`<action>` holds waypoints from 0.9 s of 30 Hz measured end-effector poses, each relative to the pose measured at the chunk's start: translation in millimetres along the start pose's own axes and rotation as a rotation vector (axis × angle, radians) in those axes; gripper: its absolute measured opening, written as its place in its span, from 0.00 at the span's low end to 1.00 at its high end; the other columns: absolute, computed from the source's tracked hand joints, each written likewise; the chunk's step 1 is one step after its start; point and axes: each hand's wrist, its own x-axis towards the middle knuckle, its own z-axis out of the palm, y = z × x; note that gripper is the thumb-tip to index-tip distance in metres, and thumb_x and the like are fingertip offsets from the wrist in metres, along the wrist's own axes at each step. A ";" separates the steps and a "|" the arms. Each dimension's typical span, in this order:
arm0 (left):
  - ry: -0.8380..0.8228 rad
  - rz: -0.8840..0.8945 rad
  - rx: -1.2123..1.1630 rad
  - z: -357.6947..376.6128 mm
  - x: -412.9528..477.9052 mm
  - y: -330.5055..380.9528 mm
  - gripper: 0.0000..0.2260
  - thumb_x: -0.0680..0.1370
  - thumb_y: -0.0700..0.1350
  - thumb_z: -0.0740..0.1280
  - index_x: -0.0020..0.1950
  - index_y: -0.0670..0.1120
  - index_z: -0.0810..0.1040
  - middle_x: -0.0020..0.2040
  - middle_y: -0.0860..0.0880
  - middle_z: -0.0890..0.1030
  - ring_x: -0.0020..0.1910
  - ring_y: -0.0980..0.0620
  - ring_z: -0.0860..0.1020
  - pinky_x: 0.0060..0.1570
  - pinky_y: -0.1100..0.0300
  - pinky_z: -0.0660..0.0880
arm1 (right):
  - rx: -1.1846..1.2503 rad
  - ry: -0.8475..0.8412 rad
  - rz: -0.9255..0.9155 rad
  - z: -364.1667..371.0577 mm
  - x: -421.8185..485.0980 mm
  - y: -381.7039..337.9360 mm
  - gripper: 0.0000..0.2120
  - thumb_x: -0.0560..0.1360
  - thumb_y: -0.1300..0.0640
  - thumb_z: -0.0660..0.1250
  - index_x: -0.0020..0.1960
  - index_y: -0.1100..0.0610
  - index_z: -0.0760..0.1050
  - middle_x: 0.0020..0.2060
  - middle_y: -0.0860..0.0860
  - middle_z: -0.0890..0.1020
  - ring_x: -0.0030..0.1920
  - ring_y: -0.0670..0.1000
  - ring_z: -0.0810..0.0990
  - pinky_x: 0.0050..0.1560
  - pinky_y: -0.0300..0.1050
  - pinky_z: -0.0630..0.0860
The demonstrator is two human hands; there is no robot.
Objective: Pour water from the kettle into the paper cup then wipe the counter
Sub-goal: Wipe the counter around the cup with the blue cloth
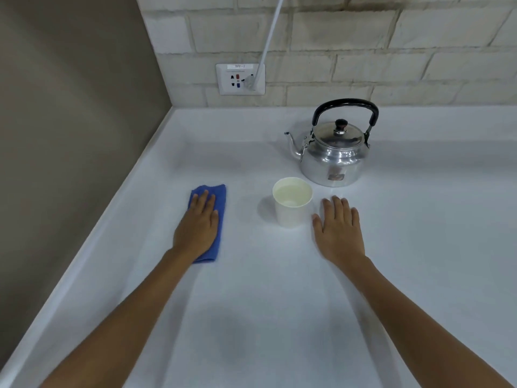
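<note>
A shiny metal kettle point(334, 156) with a black arched handle stands upright at the back right of the white counter point(251, 303), spout pointing left. In front of it a white paper cup point(292, 203) stands upright with water inside. A folded blue cloth point(219, 197) lies left of the cup. My left hand point(198, 228) rests flat on the cloth, fingers stretched out, covering most of it. My right hand point(338, 231) lies palm down on the bare counter just right of the cup, fingers apart, holding nothing.
A brick wall runs along the back with a white power outlet point(240, 79) and a white cord point(268, 37) plugged into it. A brown wall point(70, 135) borders the counter's raised left edge.
</note>
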 end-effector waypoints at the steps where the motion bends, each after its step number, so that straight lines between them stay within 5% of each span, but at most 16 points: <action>1: -0.001 -0.056 0.042 1.8 0.4 7.1 0.21 0.82 0.43 0.48 0.73 0.37 0.50 0.76 0.39 0.50 0.76 0.41 0.47 0.75 0.52 0.45 | -0.002 -0.005 0.003 -0.3 -0.5 -1.2 0.25 0.79 0.49 0.50 0.71 0.62 0.57 0.72 0.61 0.62 0.73 0.60 0.56 0.73 0.59 0.55; 4: 0.044 -0.058 0.018 16.5 -35.2 53.3 0.22 0.81 0.43 0.47 0.73 0.37 0.49 0.76 0.38 0.51 0.75 0.39 0.49 0.75 0.51 0.48 | 0.007 -0.009 0.001 0.6 0.0 -1.8 0.25 0.79 0.50 0.50 0.71 0.62 0.56 0.72 0.61 0.62 0.73 0.61 0.56 0.73 0.59 0.54; 7: 0.081 0.160 -0.003 24.2 -90.6 89.0 0.22 0.80 0.46 0.49 0.72 0.39 0.60 0.73 0.40 0.62 0.73 0.40 0.60 0.70 0.52 0.61 | -0.006 -0.008 -0.009 1.8 -0.4 1.7 0.25 0.79 0.49 0.49 0.71 0.62 0.56 0.73 0.61 0.61 0.73 0.61 0.55 0.73 0.59 0.54; 10: 0.086 0.255 0.008 5.7 -93.1 65.0 0.20 0.81 0.45 0.51 0.71 0.39 0.61 0.74 0.42 0.62 0.73 0.45 0.61 0.70 0.60 0.59 | 0.019 -0.019 -0.011 1.7 -1.4 4.3 0.25 0.79 0.49 0.49 0.72 0.61 0.55 0.73 0.60 0.60 0.74 0.60 0.54 0.74 0.58 0.53; 15: 0.001 -0.118 -0.007 -1.9 -83.1 32.5 0.22 0.82 0.45 0.47 0.74 0.40 0.47 0.77 0.43 0.47 0.76 0.45 0.45 0.74 0.56 0.46 | 0.017 -0.032 0.005 2.7 -0.1 1.3 0.26 0.79 0.48 0.47 0.72 0.60 0.53 0.74 0.60 0.58 0.74 0.60 0.52 0.74 0.57 0.51; 23: -0.053 0.047 0.020 33.8 -126.5 150.1 0.23 0.82 0.46 0.45 0.74 0.41 0.40 0.77 0.43 0.41 0.75 0.41 0.39 0.74 0.51 0.43 | 0.061 -0.027 0.014 -0.7 -0.5 1.1 0.25 0.79 0.50 0.49 0.72 0.61 0.54 0.73 0.61 0.59 0.74 0.60 0.53 0.74 0.57 0.51; 27: -0.124 0.135 -0.228 25.0 -124.2 155.6 0.23 0.82 0.48 0.46 0.75 0.46 0.43 0.75 0.53 0.39 0.75 0.50 0.39 0.73 0.58 0.41 | 0.354 0.117 0.060 -22.9 -13.9 -1.6 0.20 0.77 0.61 0.57 0.68 0.64 0.62 0.68 0.62 0.68 0.71 0.60 0.61 0.73 0.54 0.58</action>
